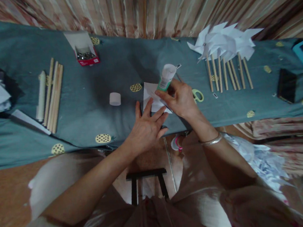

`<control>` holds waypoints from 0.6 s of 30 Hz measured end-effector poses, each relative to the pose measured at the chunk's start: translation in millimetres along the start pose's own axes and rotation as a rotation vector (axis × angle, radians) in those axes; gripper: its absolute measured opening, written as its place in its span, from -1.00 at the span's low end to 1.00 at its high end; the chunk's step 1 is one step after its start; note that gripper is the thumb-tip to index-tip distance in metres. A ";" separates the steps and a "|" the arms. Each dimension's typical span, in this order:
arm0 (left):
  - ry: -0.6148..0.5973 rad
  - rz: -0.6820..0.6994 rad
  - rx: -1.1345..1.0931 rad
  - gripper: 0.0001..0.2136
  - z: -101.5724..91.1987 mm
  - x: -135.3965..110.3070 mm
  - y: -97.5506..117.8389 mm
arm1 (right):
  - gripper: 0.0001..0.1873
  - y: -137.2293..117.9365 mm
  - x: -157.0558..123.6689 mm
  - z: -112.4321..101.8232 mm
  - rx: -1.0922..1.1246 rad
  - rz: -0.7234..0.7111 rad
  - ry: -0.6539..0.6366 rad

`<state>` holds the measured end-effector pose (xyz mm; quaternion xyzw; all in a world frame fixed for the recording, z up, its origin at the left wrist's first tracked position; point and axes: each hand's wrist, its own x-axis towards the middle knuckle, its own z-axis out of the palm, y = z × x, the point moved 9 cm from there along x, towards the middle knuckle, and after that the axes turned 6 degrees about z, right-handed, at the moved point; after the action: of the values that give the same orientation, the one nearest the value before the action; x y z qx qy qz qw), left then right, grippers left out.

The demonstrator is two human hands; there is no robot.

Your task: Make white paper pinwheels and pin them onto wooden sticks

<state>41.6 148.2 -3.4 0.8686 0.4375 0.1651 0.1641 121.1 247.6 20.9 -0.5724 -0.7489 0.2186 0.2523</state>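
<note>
White paper [148, 91] is laid flat on the cloth-covered counter [123, 63], in front of the person's body. Its near part is pressed by the left hand [146, 129], whose fingers are spread, with nothing gripped. 1 glue stick [168, 75], white with a green band, is gripped tilted over the paper by the closed fingers of the right hand [183, 98]; its lower end is hidden, so contact cannot be told. 1 white cap [115, 99] is set apart to the left. Green-handled scissors [198, 95] are partly covered by the right hand. Farther left, wooden sticks [56, 97] are laid side by side; 1 open red box [89, 62] is placed toward the far edge. At right, white pinwheels [224, 43] are grouped.
</note>
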 end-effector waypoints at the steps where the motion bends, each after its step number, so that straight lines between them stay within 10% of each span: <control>1: -0.002 0.000 0.001 -0.62 -0.2 0.0 0.1 | -0.61 -0.2 0.2 0.6 0.003 0.004 -0.007; 18: -0.019 0.020 0.010 -0.61 -1.3 0.4 1.7 | -0.70 -1.8 -6.1 0.0 0.015 0.008 -0.071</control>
<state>42.5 147.7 -1.4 0.8753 0.4279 0.1562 0.1623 121.1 241.2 21.2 -0.5654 -0.7536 0.2452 0.2289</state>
